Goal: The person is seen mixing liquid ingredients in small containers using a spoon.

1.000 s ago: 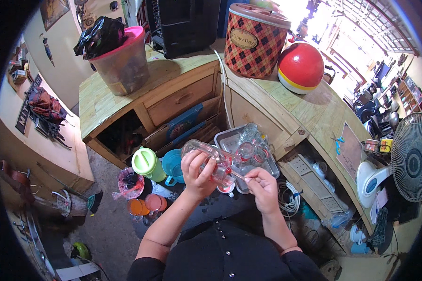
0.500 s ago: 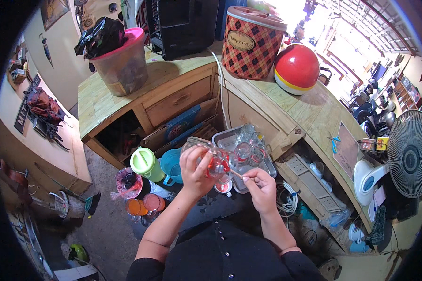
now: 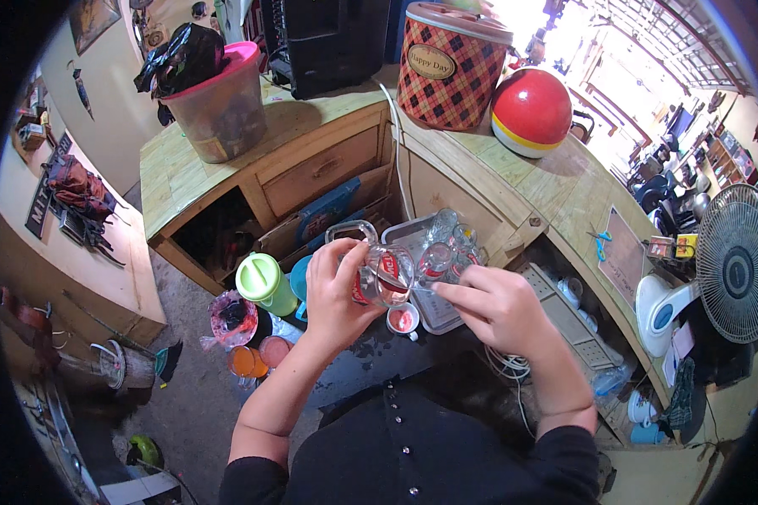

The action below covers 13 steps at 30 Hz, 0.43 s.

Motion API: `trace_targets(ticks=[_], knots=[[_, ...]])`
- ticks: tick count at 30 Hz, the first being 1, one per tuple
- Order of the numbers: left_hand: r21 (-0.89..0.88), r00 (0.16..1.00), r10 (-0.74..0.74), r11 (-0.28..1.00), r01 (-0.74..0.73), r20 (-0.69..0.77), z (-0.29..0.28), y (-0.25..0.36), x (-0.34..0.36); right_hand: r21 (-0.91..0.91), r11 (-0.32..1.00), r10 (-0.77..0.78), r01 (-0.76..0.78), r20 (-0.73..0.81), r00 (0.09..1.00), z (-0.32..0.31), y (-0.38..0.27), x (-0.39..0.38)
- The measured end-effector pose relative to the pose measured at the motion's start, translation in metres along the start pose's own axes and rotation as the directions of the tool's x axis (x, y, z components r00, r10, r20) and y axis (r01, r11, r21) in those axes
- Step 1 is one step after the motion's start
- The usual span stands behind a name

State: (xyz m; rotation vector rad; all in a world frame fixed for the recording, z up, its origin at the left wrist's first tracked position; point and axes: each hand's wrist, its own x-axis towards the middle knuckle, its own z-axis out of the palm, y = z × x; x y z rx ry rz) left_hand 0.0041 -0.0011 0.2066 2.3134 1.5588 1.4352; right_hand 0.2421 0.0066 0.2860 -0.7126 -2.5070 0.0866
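Note:
My left hand (image 3: 337, 295) is wrapped round a clear glass mug (image 3: 393, 271) with red print. The mug is tilted, its mouth toward my right hand (image 3: 501, 311). My right fingers are closed on a thin, light stick (image 3: 423, 289) whose far end reaches the mug's mouth; what is on that end I cannot make out. Just below the mug stands a white cup (image 3: 413, 335) with reddish-pink contents. Behind my hands a grey tray (image 3: 402, 231) holds several upturned or lying glass mugs (image 3: 443, 225).
On the left stand a lidded green pitcher (image 3: 265, 284), a blue pitcher (image 3: 299, 278), a pink-rimmed bag or bowl (image 3: 232, 318) and glasses of orange drink (image 3: 242, 362). Wooden counters (image 3: 312, 126) curve round the work surface. A fan (image 3: 733, 273) and coiled white cable (image 3: 507, 364) are at right.
My right hand has turned over, its back now facing up, and has shifted a little right and up. The mug in my left hand has turned, showing its print and handle more plainly.

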Motion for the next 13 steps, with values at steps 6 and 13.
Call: trace_targets(ticks=[6,13], knots=[[0.076,0.997,-0.061,0.995,0.058,0.042,-0.008,0.013,0.002,-0.242,0.920,-0.245,0.308,0.260,0.934,-0.015,-0.005,0.043],[0.063,0.998,-0.054,0.997,0.051,0.037,-0.015,0.012,0.004,-0.264,0.937,-0.096,0.230,0.438,0.894,-0.004,-0.001,0.045]])
